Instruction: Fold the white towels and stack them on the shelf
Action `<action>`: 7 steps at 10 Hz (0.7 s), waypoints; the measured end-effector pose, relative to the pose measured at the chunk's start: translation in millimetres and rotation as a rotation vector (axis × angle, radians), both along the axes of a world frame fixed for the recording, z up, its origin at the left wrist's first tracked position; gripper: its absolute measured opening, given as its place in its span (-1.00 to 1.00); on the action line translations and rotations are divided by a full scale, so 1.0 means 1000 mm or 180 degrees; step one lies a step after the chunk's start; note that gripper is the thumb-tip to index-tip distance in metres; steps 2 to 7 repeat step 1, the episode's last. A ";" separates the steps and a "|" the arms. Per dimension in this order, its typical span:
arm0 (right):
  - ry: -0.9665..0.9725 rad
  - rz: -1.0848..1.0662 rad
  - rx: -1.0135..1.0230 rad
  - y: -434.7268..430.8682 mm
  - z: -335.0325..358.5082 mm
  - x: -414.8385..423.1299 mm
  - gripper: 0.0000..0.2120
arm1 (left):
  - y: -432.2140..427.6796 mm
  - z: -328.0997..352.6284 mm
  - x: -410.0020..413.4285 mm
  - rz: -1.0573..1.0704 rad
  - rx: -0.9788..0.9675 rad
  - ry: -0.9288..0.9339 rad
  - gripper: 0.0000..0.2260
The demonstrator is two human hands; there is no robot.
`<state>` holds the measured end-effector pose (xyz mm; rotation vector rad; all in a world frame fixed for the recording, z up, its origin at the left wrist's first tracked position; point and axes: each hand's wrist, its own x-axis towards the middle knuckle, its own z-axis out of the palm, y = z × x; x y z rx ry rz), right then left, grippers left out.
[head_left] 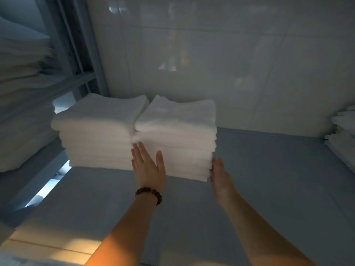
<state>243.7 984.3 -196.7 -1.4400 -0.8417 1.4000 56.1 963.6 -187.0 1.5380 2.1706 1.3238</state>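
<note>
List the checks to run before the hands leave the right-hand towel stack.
1. Left hand flat against the front of the right stack: ok.
2. Right hand touching that stack's right front corner: ok.
3. Right stack touching the left stack, no gap between them: ok.
4. Right stack's back edge squared: cannot tell, hidden.
5. Bare shelf to the right for another stack: ok.
</note>
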 end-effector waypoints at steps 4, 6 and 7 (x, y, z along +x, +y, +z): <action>0.0445 -0.0199 0.0059 -0.016 0.021 -0.002 -0.52 | -0.032 0.019 -0.001 -0.0241 0.0127 -0.0214 -0.38; 0.0445 -0.0199 0.0059 -0.016 0.021 -0.002 -0.52 | -0.032 0.019 -0.001 -0.0241 0.0127 -0.0214 -0.38; 0.0445 -0.0199 0.0059 -0.016 0.021 -0.002 -0.52 | -0.032 0.019 -0.001 -0.0241 0.0127 -0.0214 -0.38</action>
